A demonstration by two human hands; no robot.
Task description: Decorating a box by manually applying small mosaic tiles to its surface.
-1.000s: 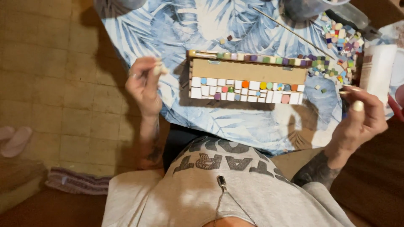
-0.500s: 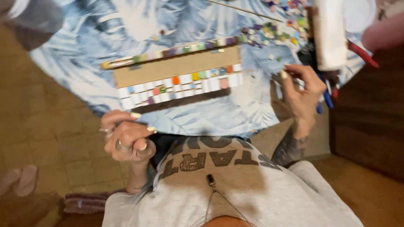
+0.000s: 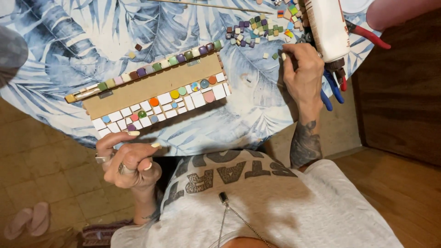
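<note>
A long brown mosaic board [image 3: 151, 87] lies slanted on the leaf-print tablecloth [image 3: 138, 27]. Coloured tiles line its far edge, and white squares with coloured dots fill its near edge. My left hand [image 3: 126, 158] hovers just off the table's near edge, below the board's left end, wearing rings. Its fingers are curled, and I cannot see whether they hold anything. My right hand [image 3: 303, 69] rests on the cloth to the right of the board. Its fingertips reach down at the edge of a pile of loose tiles [image 3: 257, 27], and nothing shows in its grasp.
A white glue bottle [image 3: 328, 27] lies right beside my right hand. Blue-handled pliers [image 3: 331, 94] and red-handled pliers [image 3: 370, 34] lie next to it. A thin stick [image 3: 206, 5] lies at the far edge. A wooden cabinet [image 3: 399, 101] stands at right, above a tiled floor [image 3: 41, 174].
The view has swung, so the board now sits left of centre. My left hand dropped from beside the board to below the table's edge. My right hand moved onto the cloth by the loose tiles.
</note>
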